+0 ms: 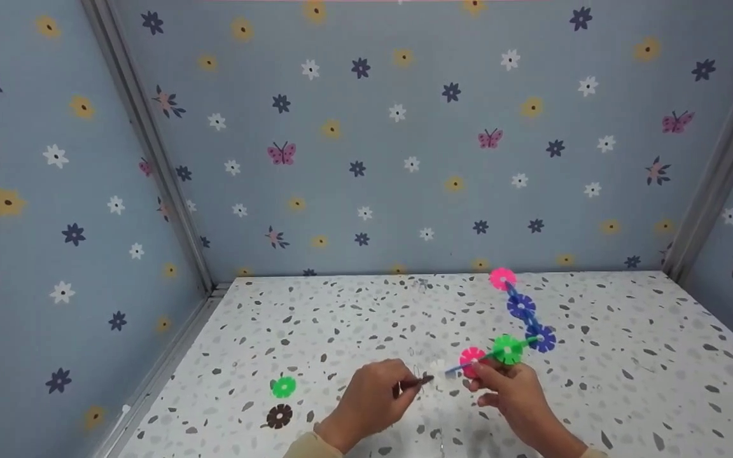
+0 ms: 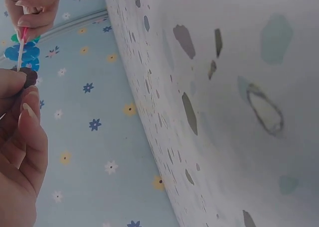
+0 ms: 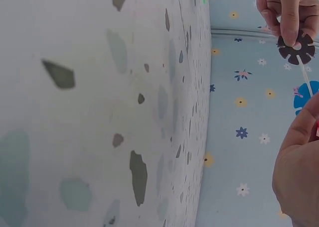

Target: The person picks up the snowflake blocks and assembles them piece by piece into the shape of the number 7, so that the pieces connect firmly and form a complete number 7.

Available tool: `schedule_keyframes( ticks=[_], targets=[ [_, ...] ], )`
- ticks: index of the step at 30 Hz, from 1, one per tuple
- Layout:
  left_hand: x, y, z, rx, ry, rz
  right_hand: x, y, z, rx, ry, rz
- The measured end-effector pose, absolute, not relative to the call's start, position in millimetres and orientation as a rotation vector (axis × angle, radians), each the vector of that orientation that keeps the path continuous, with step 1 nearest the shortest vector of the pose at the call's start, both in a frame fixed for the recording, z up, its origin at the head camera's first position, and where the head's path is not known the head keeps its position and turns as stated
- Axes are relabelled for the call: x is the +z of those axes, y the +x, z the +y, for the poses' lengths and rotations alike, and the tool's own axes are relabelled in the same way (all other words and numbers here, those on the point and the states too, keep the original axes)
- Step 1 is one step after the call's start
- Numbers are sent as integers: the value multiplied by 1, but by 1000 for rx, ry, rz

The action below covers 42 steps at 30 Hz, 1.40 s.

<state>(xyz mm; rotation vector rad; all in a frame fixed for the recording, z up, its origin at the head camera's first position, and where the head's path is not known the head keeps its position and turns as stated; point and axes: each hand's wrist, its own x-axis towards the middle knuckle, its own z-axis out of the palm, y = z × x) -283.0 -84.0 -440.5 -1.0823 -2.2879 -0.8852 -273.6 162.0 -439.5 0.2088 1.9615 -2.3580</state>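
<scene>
My left hand [image 1: 376, 394] pinches a brown notched plastic disc [image 3: 300, 53] between thumb and fingers; in the head view it shows edge-on. My right hand [image 1: 516, 391] holds a chain of interlocked snowflake discs by a pink disc [image 1: 470, 360] near its lower end. From there the chain runs through a green disc [image 1: 507, 350] and blue discs [image 1: 541, 338] up to another pink disc [image 1: 502, 278]. At its left end a blue disc stands edge-on beside a white disc [image 3: 305, 75]. The white disc's edge meets the brown disc's rim in the right wrist view.
On the speckled white table [image 1: 226, 337], a loose green disc [image 1: 284, 387] and a loose brown disc [image 1: 279, 416] lie left of my left hand. Blue flower-patterned panels [image 1: 404, 127] enclose the table at the back and both sides.
</scene>
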Motion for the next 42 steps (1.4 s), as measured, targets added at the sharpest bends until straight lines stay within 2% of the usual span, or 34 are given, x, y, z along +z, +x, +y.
schedule_keyframes(
  ticks=[11,20,27,35,42],
  targets=[
    [-446,-282,-76,-818,-1129,-2165,-436,-271,160,-2391,329,1867],
    [-450,-278,-70,-983,-1152,-2097,-442,-267,164,-2400,161,1720],
    [-453,-277,-67,-956,-1164,-2086,-444,-266,166,-2387,212,1743],
    [-453,-274,-64,-931,-1038,-2081,-435,-265,162,-2412,180,1897],
    [-454,-273,-60,-873,-1043,-2023,-438,-262,156,-2261,82,2064]
  ],
)
